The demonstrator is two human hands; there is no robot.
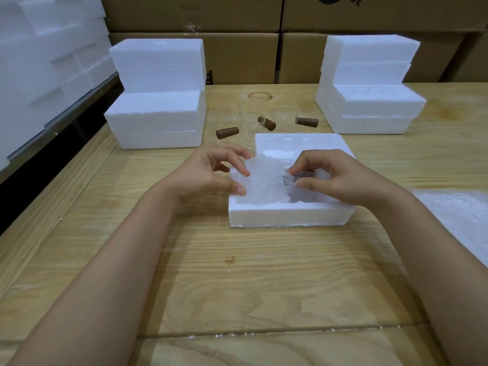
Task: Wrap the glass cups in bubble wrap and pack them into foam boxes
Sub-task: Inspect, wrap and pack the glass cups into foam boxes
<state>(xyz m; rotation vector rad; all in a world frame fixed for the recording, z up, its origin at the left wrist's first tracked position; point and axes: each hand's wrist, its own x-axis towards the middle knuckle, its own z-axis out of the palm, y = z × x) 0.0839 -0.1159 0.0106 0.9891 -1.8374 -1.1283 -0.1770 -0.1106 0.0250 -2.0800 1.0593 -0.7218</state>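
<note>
packing step: wrapped cup (266,178) sits in the open box (290,215), mid counter (237,273). left hand (211,173) grips its 9 o'clock side, right hand (338,178) pinches the wrap at 3. next, probably: seat it flat, let go, then wrap the bare cups (250,120) at 12.

Mid-desk (211,273): open foam box (287,213), with wrapped cup (264,180) in its left half. Just behind: glass cups (249,112), flanked by left foam stack (158,112) and right foam stack (369,101). Right of the box, on the desk: bubble wrap sheet (459,215).

No legible text on the cardboard boxes (237,56) or foam boxes (158,112)
</note>
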